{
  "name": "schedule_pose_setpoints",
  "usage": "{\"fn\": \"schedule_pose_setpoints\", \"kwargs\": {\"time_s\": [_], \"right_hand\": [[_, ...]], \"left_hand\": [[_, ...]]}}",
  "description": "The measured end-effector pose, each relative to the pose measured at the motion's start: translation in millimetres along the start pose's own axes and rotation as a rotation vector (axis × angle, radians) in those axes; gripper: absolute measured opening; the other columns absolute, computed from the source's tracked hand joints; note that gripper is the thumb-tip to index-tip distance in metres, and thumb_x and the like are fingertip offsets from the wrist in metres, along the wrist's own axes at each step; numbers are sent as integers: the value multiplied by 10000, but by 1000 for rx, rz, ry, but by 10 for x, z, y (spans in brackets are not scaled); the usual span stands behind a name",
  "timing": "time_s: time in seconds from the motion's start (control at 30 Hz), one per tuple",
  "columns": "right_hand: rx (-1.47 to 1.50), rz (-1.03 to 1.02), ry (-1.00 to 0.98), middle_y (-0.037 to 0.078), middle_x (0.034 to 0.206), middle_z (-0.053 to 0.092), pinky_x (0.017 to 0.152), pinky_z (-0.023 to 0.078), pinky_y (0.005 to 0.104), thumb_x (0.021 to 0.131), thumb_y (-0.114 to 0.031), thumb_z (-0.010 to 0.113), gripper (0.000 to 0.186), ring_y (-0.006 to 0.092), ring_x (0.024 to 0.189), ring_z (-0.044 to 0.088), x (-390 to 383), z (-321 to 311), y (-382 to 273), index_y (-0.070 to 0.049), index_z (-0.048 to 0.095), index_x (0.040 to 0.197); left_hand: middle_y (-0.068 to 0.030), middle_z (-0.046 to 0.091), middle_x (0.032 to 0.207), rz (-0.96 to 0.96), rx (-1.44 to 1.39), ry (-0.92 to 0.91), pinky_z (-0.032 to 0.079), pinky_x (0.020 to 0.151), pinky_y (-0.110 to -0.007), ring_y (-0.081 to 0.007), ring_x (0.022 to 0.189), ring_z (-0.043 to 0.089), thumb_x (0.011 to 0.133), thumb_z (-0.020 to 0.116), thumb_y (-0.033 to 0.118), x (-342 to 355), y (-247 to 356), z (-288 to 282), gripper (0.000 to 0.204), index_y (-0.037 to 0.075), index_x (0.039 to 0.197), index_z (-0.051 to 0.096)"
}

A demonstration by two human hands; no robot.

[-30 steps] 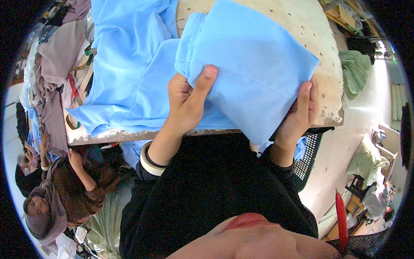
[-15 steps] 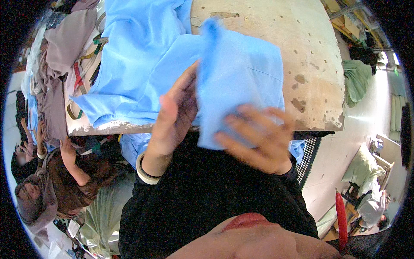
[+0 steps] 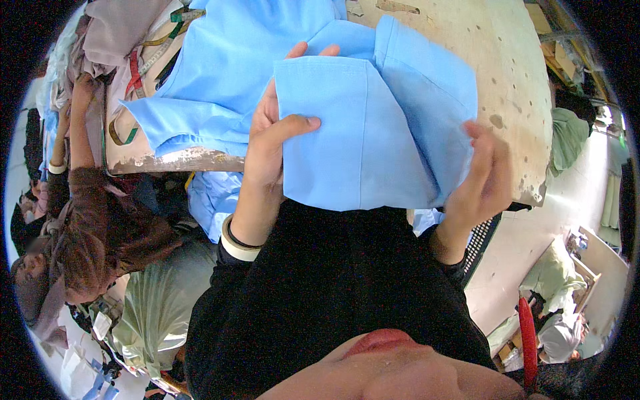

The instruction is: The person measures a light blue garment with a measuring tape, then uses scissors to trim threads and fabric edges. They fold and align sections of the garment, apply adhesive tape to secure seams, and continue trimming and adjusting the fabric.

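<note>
A light blue garment [image 3: 263, 50] lies across the near part of the table, and a seamed end of it [image 3: 327, 143] is raised over the table's front edge. My left hand [image 3: 270, 137] grips the left side of this end, thumb on the front, other fingers behind with tips showing above the upper edge. At the right edge of the folded cloth, my right hand [image 3: 480, 173] has its fingers bent and closed on the margin. Its fingertips are slightly blurred, and its thumb is mostly hidden. A crease runs between the two cloth panels.
The worn wooden table [image 3: 517, 100] has stains and small holes. Measuring tapes [image 3: 135, 73] and mauve cloth [image 3: 123, 33] lie at its left. Beside it, a person in brown [image 3: 90, 200] reaches in. More blue cloth [image 3: 213, 200] hangs below the front edge.
The blue cloth end has turned and spread wider, showing two seamed panels. My left thumb has come onto its front, while my right hand has moved right and up to its edge.
</note>
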State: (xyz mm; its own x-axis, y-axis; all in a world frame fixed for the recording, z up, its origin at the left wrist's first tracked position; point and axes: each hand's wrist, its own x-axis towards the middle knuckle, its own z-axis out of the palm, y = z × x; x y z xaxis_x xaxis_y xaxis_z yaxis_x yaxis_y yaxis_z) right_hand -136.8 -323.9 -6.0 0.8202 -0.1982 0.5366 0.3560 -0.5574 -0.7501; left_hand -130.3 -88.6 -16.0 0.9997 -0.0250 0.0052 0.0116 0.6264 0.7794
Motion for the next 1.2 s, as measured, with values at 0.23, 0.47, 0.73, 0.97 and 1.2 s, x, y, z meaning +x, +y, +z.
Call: {"fn": "schedule_pose_setpoints", "kwargs": {"time_s": [0.23, 0.47, 0.73, 0.97, 1.2], "right_hand": [[-52, 594, -86, 80, 922, 703, 747, 460, 252, 928, -324, 649, 401, 115, 835, 600, 408, 62, 346, 21, 675, 1131], [38, 547, -140, 56, 881, 692, 717, 456, 246, 856, -278, 745, 379, 109, 763, 576, 386, 101, 456, -3, 692, 1112], [-94, 112, 104, 23, 835, 668, 594, 416, 216, 830, -175, 754, 201, 111, 643, 533, 204, 140, -47, -79, 709, 1001], [178, 76, -462, 61, 790, 647, 582, 434, 248, 814, -53, 736, 94, 136, 655, 578, -29, 129, -476, -35, 694, 895], [241, 66, -480, 85, 781, 646, 614, 454, 269, 811, -25, 721, 65, 181, 673, 593, 0, 162, -503, -19, 677, 858]], "left_hand": [[-191, 418, 1481, 19, -20, -7, 380, 1099, -382, -268, 1303, 479, 678, 527, -88, 26, -45, -5, 866, -33, 1486, 220], [-186, 407, 1489, 10, -68, 8, 384, 1098, -377, -264, 1301, 479, 684, 529, -92, 44, -35, 25, 864, -40, 1484, 205], [-202, 380, 1503, 90, -34, 11, 374, 1101, -387, -271, 1306, 470, 688, 507, -111, -24, 40, 124, 906, 43, 1516, 172], [-218, 336, 1520, 58, -28, 66, 416, 1064, -387, -265, 1288, 486, 761, 577, -111, -149, 109, 285, 911, 88, 1527, 126], [-223, 367, 1480, 156, 269, 72, 468, 1016, -411, -265, 1249, 512, 701, 761, -127, -281, 137, 383, 1155, 156, 1524, 3]]}}
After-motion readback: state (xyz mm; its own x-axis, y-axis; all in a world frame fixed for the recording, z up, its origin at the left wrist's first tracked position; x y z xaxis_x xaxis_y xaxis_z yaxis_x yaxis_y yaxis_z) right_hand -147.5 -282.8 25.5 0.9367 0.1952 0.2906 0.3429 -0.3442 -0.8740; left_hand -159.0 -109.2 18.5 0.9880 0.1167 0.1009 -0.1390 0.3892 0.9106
